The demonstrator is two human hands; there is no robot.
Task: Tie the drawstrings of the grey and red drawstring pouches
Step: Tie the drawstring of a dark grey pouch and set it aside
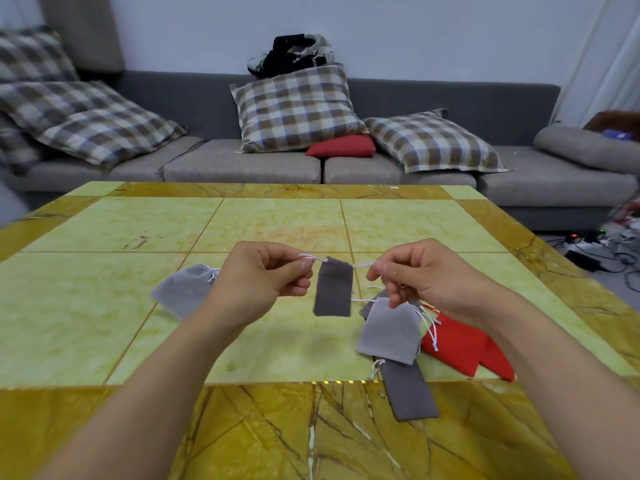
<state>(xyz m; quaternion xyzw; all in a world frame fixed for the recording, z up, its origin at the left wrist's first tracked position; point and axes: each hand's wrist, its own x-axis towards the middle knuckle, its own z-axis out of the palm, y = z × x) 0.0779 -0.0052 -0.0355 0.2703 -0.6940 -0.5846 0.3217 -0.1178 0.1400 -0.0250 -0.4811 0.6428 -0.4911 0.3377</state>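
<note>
I see a grey sofa (242,161) with checked cushions (298,105) along the far wall, and in front of it a wide yellow and green tiled table (277,220). Above the table my left hand (263,271) and right hand (415,271) each pinch one end of a white cord (362,264), pulling outward, and a dark grey pouch (333,289) hangs between them in the air. On the table, a pale grey pouch (187,289) lies to the left; another pale grey pouch (389,330), a long dark grey one (408,393) and red pouches (460,344) sit piled to the right. I judge the thin cord could slip from either pinch, or an uneven pull could bunch the opening and leave the knot loose.
</note>
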